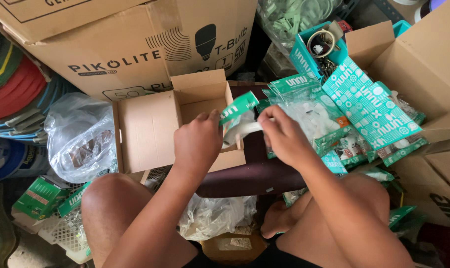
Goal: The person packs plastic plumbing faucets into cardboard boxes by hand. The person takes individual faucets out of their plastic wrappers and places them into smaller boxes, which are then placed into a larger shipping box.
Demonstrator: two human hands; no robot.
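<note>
Head view: the left hand (199, 141) and right hand (283, 135) meet over the open small cardboard box (150, 126). Both pinch one green-topped clear packet (240, 116) with a white part inside: the left grip is pressed together on its green header, the right grip is closed around the white end just beside it. The packet hangs above the box's right wall, at the edge nearest the dark maroon stool (254, 173). To the right, touching the right wrist, lies a heap of like packets (354, 114), hemmed by a large carton (423, 64). A teal basket (309, 52) stands behind. The box's interior is the only open room; a clear plastic bag (81, 136) crowds its left side
</note>
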